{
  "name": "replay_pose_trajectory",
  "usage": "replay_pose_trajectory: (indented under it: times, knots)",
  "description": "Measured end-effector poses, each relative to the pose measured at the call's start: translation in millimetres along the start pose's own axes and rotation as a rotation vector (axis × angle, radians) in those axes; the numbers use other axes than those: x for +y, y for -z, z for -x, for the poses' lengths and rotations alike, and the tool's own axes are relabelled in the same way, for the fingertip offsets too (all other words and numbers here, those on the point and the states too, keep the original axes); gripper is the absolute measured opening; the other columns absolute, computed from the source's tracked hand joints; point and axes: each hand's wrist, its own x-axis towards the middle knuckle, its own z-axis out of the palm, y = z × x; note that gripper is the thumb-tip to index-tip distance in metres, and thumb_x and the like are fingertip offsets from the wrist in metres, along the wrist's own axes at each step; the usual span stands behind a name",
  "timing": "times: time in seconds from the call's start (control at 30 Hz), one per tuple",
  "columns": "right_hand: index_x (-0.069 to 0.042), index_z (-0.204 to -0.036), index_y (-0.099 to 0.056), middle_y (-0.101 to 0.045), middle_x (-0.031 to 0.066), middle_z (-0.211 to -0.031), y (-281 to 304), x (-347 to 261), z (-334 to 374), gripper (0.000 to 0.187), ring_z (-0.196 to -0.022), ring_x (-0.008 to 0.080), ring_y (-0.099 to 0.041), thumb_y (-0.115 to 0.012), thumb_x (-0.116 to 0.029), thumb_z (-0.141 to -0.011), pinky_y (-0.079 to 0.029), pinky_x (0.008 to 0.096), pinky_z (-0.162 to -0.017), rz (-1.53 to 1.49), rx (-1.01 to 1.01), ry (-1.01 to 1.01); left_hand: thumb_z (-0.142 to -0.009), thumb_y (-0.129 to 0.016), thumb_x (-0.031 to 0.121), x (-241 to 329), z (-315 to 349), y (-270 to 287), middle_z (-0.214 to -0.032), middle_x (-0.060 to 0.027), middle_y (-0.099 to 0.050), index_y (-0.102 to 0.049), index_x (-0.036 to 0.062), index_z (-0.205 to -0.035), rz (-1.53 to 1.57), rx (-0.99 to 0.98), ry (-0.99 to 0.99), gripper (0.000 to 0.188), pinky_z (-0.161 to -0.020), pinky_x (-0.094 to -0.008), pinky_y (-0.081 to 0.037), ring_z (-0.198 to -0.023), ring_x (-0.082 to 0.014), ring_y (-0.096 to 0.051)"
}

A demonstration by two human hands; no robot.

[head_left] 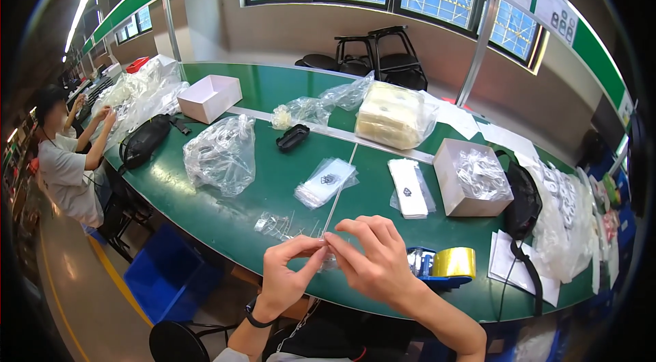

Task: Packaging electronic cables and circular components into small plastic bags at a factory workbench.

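Fingers [311,247] of both hands pinch small clear bag [326,252], probably.

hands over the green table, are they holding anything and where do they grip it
Both hands pinch a small clear plastic bag between them: left hand by thumb and fingertips at its left edge, right hand at its right edge.

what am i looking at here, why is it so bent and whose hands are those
One picture, from a wide fisheye camera worn on a person's head, looking down; that lens bends straight edges. The left hand and right hand are the wearer's own, pinching a small clear bag between them. On the green table lie more clear bags, a tape dispenser, a white box, a black pouch and a stack of white pads. Another person works at far left.
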Motion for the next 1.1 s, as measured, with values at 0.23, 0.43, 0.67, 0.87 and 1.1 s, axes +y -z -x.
replay_pose_trajectory:
  times: [0.23,0.43,0.67,0.87,1.1]
  knots:
    - [-0.002,-0.098,-0.068,-0.061,0.0091,-0.104,4,6,-3,0.028,-0.093,0.0262,-0.061,-0.078,-0.011,-0.072,-0.051,0.039,-0.083,0.004,-0.052,0.088,-0.086,-0.065,-0.006,9,3,-2,-0.09,-0.0129,-0.072,-0.07,-0.0048,-0.105,-0.121,-0.06,-0.053,0.02,-0.075,-0.0263,-0.056,-0.081,-0.0173,-0.072]
    - [0.003,-0.093,-0.066,-0.062,0.01,-0.102,6,15,-1,0.03,-0.092,0.0241,-0.062,-0.075,-0.013,-0.069,-0.052,0.0375,-0.084,0.163,-0.125,0.285,-0.085,-0.066,-0.006,12,5,-8,-0.088,-0.0144,-0.071,-0.069,-0.0058,-0.106,-0.167,-0.102,-0.055,0.021,-0.072,-0.0276,-0.055,-0.079,-0.0197,-0.072]
    - [0.003,-0.094,-0.067,-0.062,0.0103,-0.102,5,18,2,0.032,-0.093,0.0232,-0.062,-0.075,-0.016,-0.068,-0.052,0.0373,-0.083,0.219,-0.122,0.308,-0.084,-0.068,-0.007,10,5,-14,-0.087,-0.0142,-0.072,-0.069,-0.0064,-0.106,-0.153,-0.069,-0.033,0.022,-0.071,-0.0262,-0.056,-0.078,-0.0195,-0.073]
    - [0.001,-0.097,-0.067,-0.064,0.0099,-0.104,4,17,9,0.03,-0.091,0.0234,-0.063,-0.072,-0.014,-0.071,-0.053,0.0368,-0.081,0.204,-0.028,0.312,-0.089,-0.067,-0.004,10,4,-16,-0.086,-0.0106,-0.074,-0.071,-0.0085,-0.101,-0.077,-0.006,0.077,0.014,-0.072,-0.0247,-0.057,-0.079,-0.0141,-0.072]
    - [0.003,-0.095,-0.069,-0.064,0.0121,-0.106,1,17,12,0.025,-0.095,0.0236,-0.062,-0.066,-0.013,-0.076,-0.05,0.0366,-0.087,0.272,-0.058,0.335,-0.088,-0.069,-0.002,11,6,-16,-0.084,-0.0129,-0.074,-0.071,-0.0071,-0.101,-0.073,-0.007,0.077,0.015,-0.071,-0.0254,-0.057,-0.077,-0.0155,-0.073]
